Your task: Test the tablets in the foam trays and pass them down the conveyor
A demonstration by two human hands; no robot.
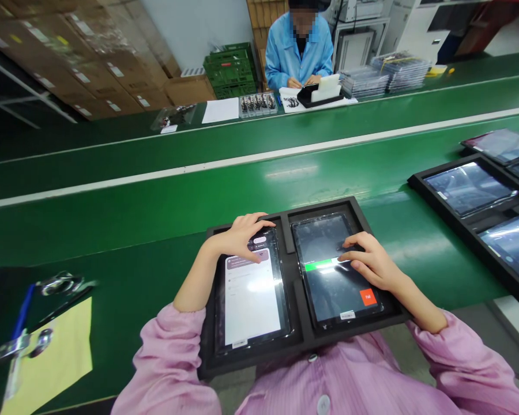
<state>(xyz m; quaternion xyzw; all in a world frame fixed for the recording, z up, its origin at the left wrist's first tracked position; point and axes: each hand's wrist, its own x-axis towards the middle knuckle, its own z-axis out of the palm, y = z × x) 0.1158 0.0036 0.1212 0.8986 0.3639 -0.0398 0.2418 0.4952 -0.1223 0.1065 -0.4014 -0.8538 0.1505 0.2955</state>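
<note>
Two tablets lie side by side in a black foam tray (305, 340). My left hand (242, 236) rests its fingertips on the upper part of the left tablet (251, 302), whose lit screen shows a white page. My right hand (369, 262) touches the dark screen of the right tablet (328, 300), just beside a green bar (318, 265). A red Fail button (368, 297) sits below that hand, near the screen's lower right corner. Neither hand holds anything.
The tray lies on a green conveyor belt (199, 230). More trays of tablets (469, 187) stand to the right, and a clipboard with yellow paper (47, 357) lies to the left. Across the belt, a co-worker in a blue smock (298, 49) handles a tablet.
</note>
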